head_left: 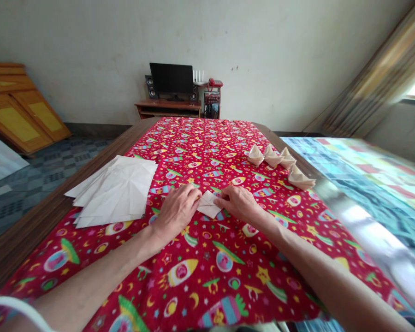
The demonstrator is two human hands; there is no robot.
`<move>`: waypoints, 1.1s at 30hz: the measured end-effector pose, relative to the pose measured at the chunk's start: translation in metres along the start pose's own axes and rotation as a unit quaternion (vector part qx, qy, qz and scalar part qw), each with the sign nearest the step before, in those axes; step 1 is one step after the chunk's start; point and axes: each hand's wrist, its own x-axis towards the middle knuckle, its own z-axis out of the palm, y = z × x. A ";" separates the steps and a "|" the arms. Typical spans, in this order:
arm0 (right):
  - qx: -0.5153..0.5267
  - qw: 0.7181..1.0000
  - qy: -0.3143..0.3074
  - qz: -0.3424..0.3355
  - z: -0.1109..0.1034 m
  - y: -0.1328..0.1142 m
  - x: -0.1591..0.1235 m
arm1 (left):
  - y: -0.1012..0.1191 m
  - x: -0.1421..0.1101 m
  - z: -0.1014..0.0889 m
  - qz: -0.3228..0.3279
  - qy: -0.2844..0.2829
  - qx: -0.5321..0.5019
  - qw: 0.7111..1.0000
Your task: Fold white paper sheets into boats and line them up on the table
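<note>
Between my two hands lies a small folded paper (209,204), white and roughly diamond-shaped, on the red patterned cloth. Its left corner is pinched by the fingers of my left hand (180,206). My right hand (240,201) grips the opposite corner with thumb and curled fingers. To the left rests a stack of creased white paper sheets (119,191), fanned out unevenly. Several folded paper boats (272,157) stand in a loose line at the right; the nearest one (300,177) sits close to the cloth's edge.
The red cloth (193,286) covers a dark wooden table (38,226). Beyond its far end stands a desk (169,105) with a monitor (171,78), speakers and a red telephone (214,84). A bed (376,184) is at the right, a wooden cabinet (20,110) at the left.
</note>
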 end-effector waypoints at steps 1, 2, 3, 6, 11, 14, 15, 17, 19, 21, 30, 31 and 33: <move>-0.001 1.000 -0.007 0.005 0.000 0.000 0.001 | 0.002 0.001 -0.002 0.031 -0.002 0.000 1.000; -0.001 1.000 -0.012 0.007 -0.001 0.000 0.001 | 0.003 0.001 -0.004 0.060 -0.012 0.001 0.998; -0.003 1.000 -0.013 0.007 -0.001 0.000 0.002 | 0.005 0.002 -0.005 0.085 -0.026 0.003 0.996; -0.012 1.000 -0.007 0.000 -0.001 0.000 0.001 | 0.007 0.000 -0.008 0.114 -0.063 0.004 0.991; -0.027 1.000 -0.011 -0.007 -0.001 0.000 -0.001 | 0.007 -0.009 -0.005 0.108 -0.086 -0.010 0.990; -0.020 1.000 0.000 -0.018 0.000 0.000 -0.002 | 0.007 -0.012 -0.006 0.103 -0.094 -0.012 0.990; -0.019 1.000 0.003 -0.018 0.000 0.001 -0.002 | 0.007 -0.013 -0.007 0.101 -0.099 -0.015 0.990; -0.022 1.000 0.000 -0.011 -0.001 0.001 -0.002 | 0.007 -0.012 -0.008 0.098 -0.109 -0.022 0.989; -0.029 1.000 -0.009 -0.003 -0.002 0.001 -0.002 | 0.006 -0.012 -0.009 0.097 -0.113 -0.031 0.988; -0.033 0.999 -0.016 0.001 -0.004 0.002 -0.001 | 0.005 -0.011 -0.009 0.097 -0.111 -0.037 0.988; -0.055 0.998 0.001 -0.015 -0.009 0.003 -0.006 | 0.002 -0.011 -0.005 0.102 -0.106 -0.046 0.988; -0.059 0.997 0.026 -0.052 -0.007 0.001 -0.007 | 0.002 -0.011 -0.004 0.101 -0.107 -0.047 0.988; -0.070 0.986 0.057 -0.137 -0.002 -0.005 -0.010 | 0.002 -0.011 -0.005 0.102 -0.110 -0.047 0.988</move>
